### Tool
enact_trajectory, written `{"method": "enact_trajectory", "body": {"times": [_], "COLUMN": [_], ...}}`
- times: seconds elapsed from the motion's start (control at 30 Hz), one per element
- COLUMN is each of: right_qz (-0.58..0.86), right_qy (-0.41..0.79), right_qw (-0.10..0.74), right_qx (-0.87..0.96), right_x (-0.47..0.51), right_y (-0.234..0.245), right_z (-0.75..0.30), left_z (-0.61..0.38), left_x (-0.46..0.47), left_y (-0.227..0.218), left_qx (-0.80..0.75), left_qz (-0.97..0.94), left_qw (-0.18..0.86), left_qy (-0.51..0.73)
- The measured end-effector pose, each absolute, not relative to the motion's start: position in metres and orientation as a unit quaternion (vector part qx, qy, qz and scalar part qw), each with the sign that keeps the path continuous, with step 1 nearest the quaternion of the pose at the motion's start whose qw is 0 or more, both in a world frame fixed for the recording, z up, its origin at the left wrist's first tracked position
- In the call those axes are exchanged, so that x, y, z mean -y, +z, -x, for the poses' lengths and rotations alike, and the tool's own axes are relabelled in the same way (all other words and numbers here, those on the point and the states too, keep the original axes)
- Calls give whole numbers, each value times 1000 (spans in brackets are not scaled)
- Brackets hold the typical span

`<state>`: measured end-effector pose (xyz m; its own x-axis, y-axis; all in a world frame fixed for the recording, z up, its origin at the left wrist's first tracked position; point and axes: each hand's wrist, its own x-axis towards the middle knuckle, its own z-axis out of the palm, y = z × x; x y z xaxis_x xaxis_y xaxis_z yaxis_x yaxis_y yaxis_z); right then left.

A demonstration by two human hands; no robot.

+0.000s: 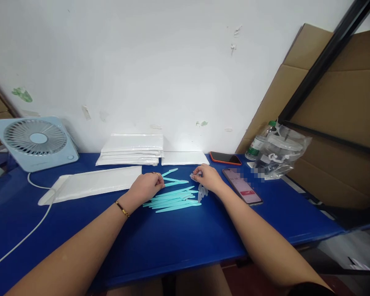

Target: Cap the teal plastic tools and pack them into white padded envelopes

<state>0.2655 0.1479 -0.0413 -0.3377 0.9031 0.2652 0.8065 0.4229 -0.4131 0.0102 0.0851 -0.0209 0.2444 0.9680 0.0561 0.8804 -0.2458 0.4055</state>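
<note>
Apparently pinching a clear cap (192, 176) in right hand (208, 177), a teal stick (182, 181) in left hand (144, 187): likely light, stiff, slick; grip stick by left end.

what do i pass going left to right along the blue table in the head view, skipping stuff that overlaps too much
Light blue fan → left hand → turquoise sticks → right hand → phone with a pinkish screen → clear plastic bag.
</note>
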Motion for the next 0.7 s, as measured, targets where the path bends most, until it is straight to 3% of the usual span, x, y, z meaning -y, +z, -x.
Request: {"method": "enact_trajectory", "body": {"times": [0.17,0.43,0.7], "right_qz": [522,440,393], "right_qy": [159,370,417], "right_qw": [219,296,284], "right_qx": [809,763,769], "right_x": [-150,-144,-139], "right_y": [-42,-33,-31], "right_z": [-267,-269,-263], "left_z": [-10,-11,-12], "left_x": [-85,-84,-84], "left_y": [-18,-16,-15], "left_qx": [-604,-604,-604], "left_qz": [-766,-766,-767], "left_qw": [142,134,133], "left_qy": [170,174,168]}}
